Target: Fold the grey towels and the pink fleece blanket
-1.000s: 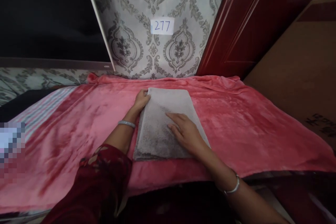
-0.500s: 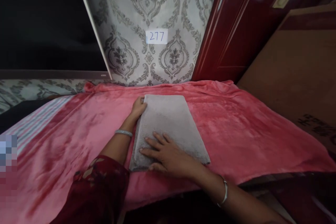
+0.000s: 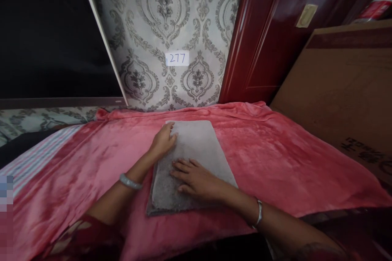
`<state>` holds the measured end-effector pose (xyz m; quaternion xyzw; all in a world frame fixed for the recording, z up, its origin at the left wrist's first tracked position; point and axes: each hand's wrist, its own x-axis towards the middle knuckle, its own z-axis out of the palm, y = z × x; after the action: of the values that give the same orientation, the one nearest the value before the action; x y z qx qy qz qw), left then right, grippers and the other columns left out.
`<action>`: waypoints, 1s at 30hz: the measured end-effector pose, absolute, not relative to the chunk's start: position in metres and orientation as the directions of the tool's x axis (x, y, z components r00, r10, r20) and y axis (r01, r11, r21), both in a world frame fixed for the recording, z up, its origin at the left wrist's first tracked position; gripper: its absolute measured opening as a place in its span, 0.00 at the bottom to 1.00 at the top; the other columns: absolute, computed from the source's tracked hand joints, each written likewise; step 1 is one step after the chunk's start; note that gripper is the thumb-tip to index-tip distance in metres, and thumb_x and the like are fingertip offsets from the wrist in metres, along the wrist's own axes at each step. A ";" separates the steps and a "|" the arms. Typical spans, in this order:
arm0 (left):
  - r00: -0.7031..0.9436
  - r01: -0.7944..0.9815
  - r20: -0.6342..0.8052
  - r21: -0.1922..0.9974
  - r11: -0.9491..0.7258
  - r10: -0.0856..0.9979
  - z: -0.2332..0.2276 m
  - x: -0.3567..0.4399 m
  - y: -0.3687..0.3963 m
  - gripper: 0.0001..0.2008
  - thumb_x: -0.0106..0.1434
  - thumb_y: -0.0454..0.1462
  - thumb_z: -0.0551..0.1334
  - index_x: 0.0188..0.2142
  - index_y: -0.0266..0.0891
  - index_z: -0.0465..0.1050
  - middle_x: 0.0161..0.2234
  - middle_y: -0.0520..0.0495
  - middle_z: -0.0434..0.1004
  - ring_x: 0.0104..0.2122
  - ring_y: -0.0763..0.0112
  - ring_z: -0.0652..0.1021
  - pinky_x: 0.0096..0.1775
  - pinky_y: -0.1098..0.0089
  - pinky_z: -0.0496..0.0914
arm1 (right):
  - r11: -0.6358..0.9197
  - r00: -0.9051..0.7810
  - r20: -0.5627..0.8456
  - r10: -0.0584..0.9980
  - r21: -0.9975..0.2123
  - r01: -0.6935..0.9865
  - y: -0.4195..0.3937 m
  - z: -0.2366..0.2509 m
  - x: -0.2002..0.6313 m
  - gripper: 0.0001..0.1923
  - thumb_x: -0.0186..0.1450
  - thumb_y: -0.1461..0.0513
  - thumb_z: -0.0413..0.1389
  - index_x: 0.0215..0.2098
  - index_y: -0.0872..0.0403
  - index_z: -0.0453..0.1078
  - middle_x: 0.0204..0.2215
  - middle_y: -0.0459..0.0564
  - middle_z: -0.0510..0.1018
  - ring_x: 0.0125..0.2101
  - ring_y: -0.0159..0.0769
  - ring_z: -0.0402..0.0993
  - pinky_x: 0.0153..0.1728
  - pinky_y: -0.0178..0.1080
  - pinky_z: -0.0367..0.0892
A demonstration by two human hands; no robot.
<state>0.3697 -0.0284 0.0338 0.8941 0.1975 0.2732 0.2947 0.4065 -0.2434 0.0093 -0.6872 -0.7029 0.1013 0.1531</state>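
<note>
A grey folded cloth [image 3: 196,138], perhaps a towel or mat, lies flat in layers on a pink plush blanket [image 3: 275,163]. My right hand [image 3: 196,179] rests palm down on its near half, fingers spread. At the far left edge of the cloth is my left hand [image 3: 163,140], with its fingers stretched toward the far corner and the thumb apart over the top. Nothing shows in its grasp. The lower layer sticks out a little along the near and left edges.
A dark screen [image 3: 52,36] stands at the left, beside patterned wallpaper with a paper label [image 3: 177,58] reading 277. To the right are a red door [image 3: 260,49] and a large cardboard box [image 3: 343,89]. Striped fabric [image 3: 45,151] shows at the left.
My left hand has shifted from the cloth's left side onto its top edge. My right hand stays spread on the cloth. The view has tilted up slightly.
</note>
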 end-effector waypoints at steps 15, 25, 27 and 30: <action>0.965 0.109 0.228 0.110 -0.988 0.132 -0.027 0.289 -0.093 0.37 0.66 0.56 0.56 0.70 0.50 0.53 0.73 0.37 0.44 0.70 0.41 0.49 0.65 0.37 0.50 | -0.086 0.095 0.036 0.995 -0.206 0.975 -0.215 0.002 0.532 0.32 0.75 0.45 0.43 0.73 0.43 0.47 0.73 0.48 0.43 0.72 0.48 0.35 0.67 0.62 0.35; 0.961 0.095 0.244 0.154 -0.984 0.131 -0.030 0.287 -0.090 0.38 0.64 0.57 0.58 0.70 0.53 0.52 0.73 0.39 0.43 0.70 0.40 0.51 0.64 0.35 0.51 | -0.359 0.362 -0.037 0.931 -0.257 0.897 -0.178 -0.002 0.600 0.31 0.75 0.48 0.39 0.74 0.44 0.45 0.73 0.49 0.42 0.72 0.50 0.35 0.67 0.60 0.41; 0.965 0.096 0.225 0.173 -0.980 0.134 -0.027 0.287 -0.091 0.38 0.64 0.57 0.58 0.70 0.53 0.53 0.72 0.38 0.44 0.70 0.40 0.51 0.64 0.34 0.52 | -0.388 0.388 -0.055 0.920 -0.267 0.882 -0.176 -0.001 0.603 0.31 0.76 0.48 0.39 0.74 0.45 0.44 0.73 0.50 0.42 0.72 0.50 0.36 0.67 0.60 0.43; 0.960 0.102 0.238 0.197 -0.975 0.149 -0.024 0.285 -0.093 0.38 0.63 0.56 0.59 0.70 0.52 0.55 0.72 0.38 0.44 0.70 0.41 0.50 0.64 0.35 0.53 | -0.409 0.410 -0.041 0.911 -0.227 0.884 -0.175 0.006 0.595 0.30 0.76 0.49 0.40 0.73 0.46 0.47 0.73 0.53 0.42 0.72 0.53 0.35 0.66 0.63 0.41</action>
<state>0.2848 -0.0932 -0.0235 0.9856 0.0637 0.1267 0.0916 0.5945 -0.1753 0.0059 -0.8355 -0.5372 0.0789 0.0849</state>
